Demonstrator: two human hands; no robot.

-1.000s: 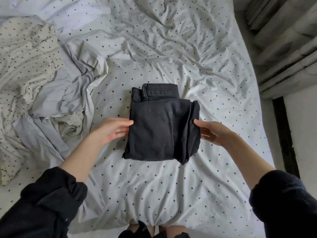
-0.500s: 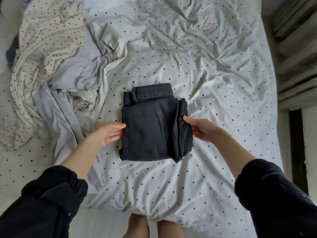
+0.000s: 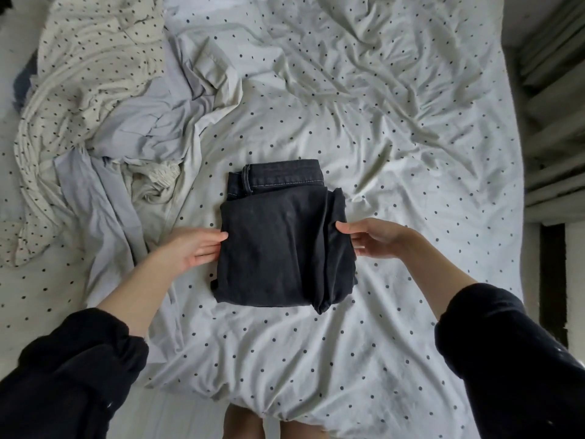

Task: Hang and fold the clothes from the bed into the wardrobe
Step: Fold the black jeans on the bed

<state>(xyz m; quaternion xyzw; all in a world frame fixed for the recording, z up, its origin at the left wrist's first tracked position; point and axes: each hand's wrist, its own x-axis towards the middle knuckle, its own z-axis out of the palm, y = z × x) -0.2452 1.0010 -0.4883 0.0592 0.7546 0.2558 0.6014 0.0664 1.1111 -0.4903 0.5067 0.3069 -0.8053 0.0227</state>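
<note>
A pair of dark grey jeans point(image 3: 281, 242), folded into a square with the waistband at the far side, lies in the middle of the dotted white bed sheet point(image 3: 395, 128). My left hand point(image 3: 193, 248) holds its left edge, thumb on top and fingertips tucked under the fabric. My right hand point(image 3: 376, 239) holds the right edge the same way, thumb on top of the fold. Both arms are in dark sleeves. The wardrobe is out of view.
A heap of loose clothes lies at the left of the bed: a cream dotted garment point(image 3: 82, 90) and a pale lilac shirt point(image 3: 148, 122). Curtains point(image 3: 550, 106) hang along the right. My legs point(image 3: 243, 423) stand at the bed's near edge.
The view has pulled back and swung left, so more of the clothes heap shows. Both hands stay at the sides of the jeans, which keep their shape.
</note>
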